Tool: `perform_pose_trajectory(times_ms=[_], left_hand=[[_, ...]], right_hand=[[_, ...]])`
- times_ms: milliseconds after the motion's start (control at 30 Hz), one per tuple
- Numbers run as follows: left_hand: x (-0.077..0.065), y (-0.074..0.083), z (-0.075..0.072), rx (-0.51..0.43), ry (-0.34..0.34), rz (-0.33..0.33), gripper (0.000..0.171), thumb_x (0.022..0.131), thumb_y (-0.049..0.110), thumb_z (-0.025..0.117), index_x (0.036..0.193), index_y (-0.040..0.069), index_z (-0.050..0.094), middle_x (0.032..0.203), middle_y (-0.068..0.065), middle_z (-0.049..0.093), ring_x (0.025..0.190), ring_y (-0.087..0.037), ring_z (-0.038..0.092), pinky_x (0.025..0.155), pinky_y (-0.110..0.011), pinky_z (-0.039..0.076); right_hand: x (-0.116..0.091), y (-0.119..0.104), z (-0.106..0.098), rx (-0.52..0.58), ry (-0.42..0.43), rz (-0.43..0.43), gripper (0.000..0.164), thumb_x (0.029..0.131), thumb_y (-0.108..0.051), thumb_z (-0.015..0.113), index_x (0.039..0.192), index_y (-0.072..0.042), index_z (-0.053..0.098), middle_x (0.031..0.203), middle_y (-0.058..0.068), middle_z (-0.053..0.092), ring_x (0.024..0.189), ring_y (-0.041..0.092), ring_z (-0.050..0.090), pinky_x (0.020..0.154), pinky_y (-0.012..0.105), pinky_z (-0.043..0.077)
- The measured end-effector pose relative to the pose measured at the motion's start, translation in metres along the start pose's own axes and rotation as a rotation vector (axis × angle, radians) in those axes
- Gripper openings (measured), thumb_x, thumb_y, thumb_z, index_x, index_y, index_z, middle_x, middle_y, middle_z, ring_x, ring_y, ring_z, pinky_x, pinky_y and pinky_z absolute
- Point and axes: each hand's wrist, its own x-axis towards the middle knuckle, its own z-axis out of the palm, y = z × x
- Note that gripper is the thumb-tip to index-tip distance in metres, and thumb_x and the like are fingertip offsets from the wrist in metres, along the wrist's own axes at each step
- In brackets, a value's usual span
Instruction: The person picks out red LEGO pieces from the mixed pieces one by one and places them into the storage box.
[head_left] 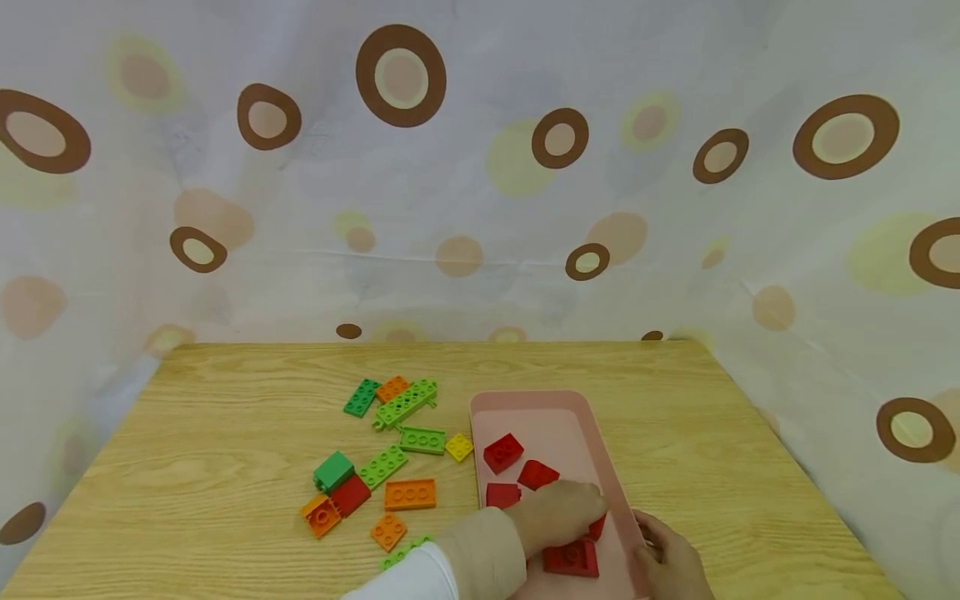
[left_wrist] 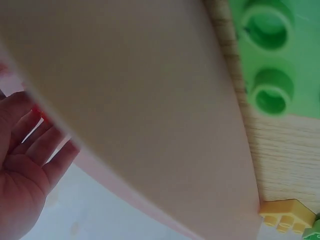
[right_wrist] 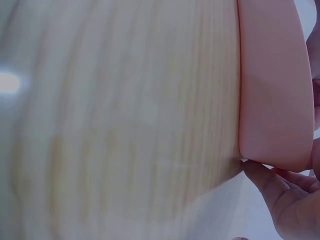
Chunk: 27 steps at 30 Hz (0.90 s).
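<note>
A pink tray (head_left: 536, 417) lies on the table with several red bricks in it. My left hand (head_left: 558, 517) reaches over its near half, fingers curled down at a red brick (head_left: 597, 527) that peeks out beneath them. In the left wrist view, a bit of red shows behind the bent fingers (left_wrist: 42, 140); the tray's wall (left_wrist: 135, 115) hides the rest. By the right side of the tray, my right hand (head_left: 671, 557) grips the edge, its fingers (right_wrist: 265, 182) at the tray's corner in the right wrist view.
Left of the tray lie loose bricks: a yellow one (head_left: 459, 447), light green plates (head_left: 405, 405), an orange plate (head_left: 410, 494), and a joined green, red and orange cluster (head_left: 334, 492). A patterned cloth (head_left: 480, 208) hangs behind the wooden table (head_left: 247, 417).
</note>
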Motion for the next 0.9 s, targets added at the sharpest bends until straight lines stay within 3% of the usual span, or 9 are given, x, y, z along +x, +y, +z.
perform_pose_trajectory(times_ms=[433,567,733,833,900], left_hand=[[-0.001,-0.004,0.008,0.006,-0.028,0.030,0.006,0.085,0.019,0.057,0.090,0.021,0.058,0.082,0.009,0.054,0.071,-0.001,0.047,0.065,-0.009,0.038],[-0.004,-0.003,0.006,0.134,0.050,0.067,0.020,0.085,0.029,0.056,0.103,0.022,0.058,0.095,0.010,0.055,0.084,-0.002,0.049,0.075,-0.012,0.039],[-0.013,-0.005,-0.002,0.317,0.155,0.061,0.030,0.087,0.036,0.051,0.114,0.025,0.053,0.114,0.008,0.050,0.103,-0.006,0.044,0.086,-0.018,0.036],[-0.022,-0.009,-0.005,0.325,0.171,0.047,0.031,0.088,0.038,0.048,0.117,0.025,0.051,0.119,0.006,0.048,0.108,-0.009,0.041,0.089,-0.020,0.035],[-0.030,-0.013,-0.006,0.278,0.161,0.032,0.032,0.088,0.038,0.048,0.117,0.024,0.051,0.121,0.005,0.048,0.110,-0.010,0.041,0.090,-0.022,0.035]], right_hand=[[0.001,-0.001,0.003,-0.004,-0.005,-0.013,0.040,0.077,0.009,0.049,0.116,0.011,0.045,0.104,0.029,0.056,0.086,0.030,0.059,0.068,0.038,0.050],[0.001,0.001,0.002,-0.007,-0.008,-0.003,0.039,0.077,0.008,0.048,0.116,0.011,0.045,0.105,0.030,0.056,0.085,0.030,0.059,0.069,0.038,0.050],[0.001,0.002,0.001,-0.014,-0.009,-0.004,0.038,0.078,0.007,0.048,0.116,0.012,0.045,0.104,0.029,0.056,0.086,0.030,0.059,0.069,0.038,0.050],[0.002,0.003,0.001,-0.014,-0.008,0.002,0.039,0.078,0.007,0.048,0.116,0.012,0.044,0.104,0.029,0.056,0.086,0.030,0.059,0.069,0.038,0.050],[0.002,0.003,0.000,-0.016,-0.012,0.004,0.039,0.078,0.007,0.048,0.116,0.012,0.044,0.104,0.029,0.056,0.085,0.030,0.059,0.070,0.039,0.050]])
